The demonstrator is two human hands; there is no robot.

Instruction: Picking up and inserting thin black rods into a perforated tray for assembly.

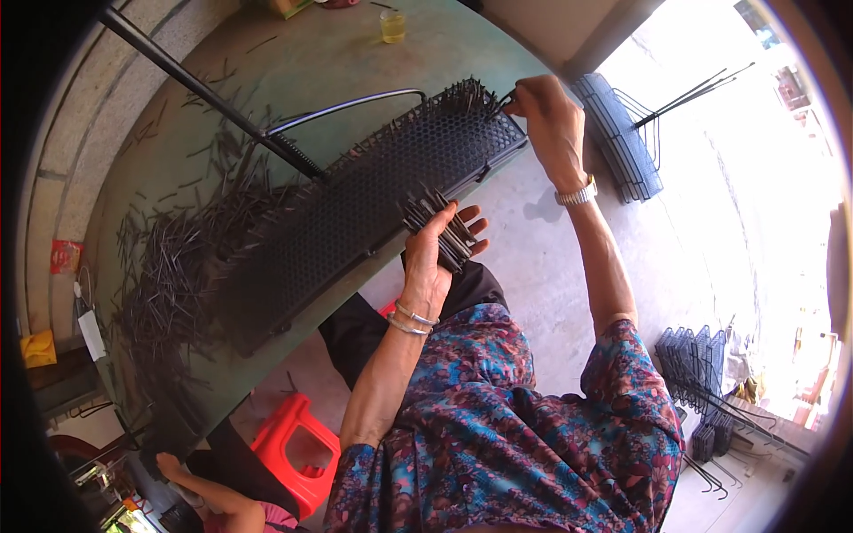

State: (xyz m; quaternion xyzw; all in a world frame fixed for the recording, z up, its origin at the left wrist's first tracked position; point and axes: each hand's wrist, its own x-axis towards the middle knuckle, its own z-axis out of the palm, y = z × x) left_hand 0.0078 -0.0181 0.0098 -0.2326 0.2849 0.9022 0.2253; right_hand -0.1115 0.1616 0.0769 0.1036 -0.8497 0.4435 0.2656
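A long black rack (pixel 355 200) with a honeycomb of holes lies slanting across the table's near edge. Thin dark sticks (pixel 466 96) stand in the holes at its far right end, with more along the far side. My left hand (pixel 425 258) is wrapped round a bundle of the same sticks (pixel 453 238), just in front of the rack's near edge. At the rack's right end, my right hand (pixel 553 115) pinches a dark stick by the upright ones. Its exact grip is partly hidden by the fingers.
Loose sticks (pixel 169 266) heap on the green table (pixel 311 62) left of the rack. A black bar (pixel 209 93) crosses above. A cup of yellow liquid (pixel 392 27) stands far back. More racks (pixel 613 133) stand right. A red stool (pixel 298 444) and another person's arm (pixel 213 497) are lower left.
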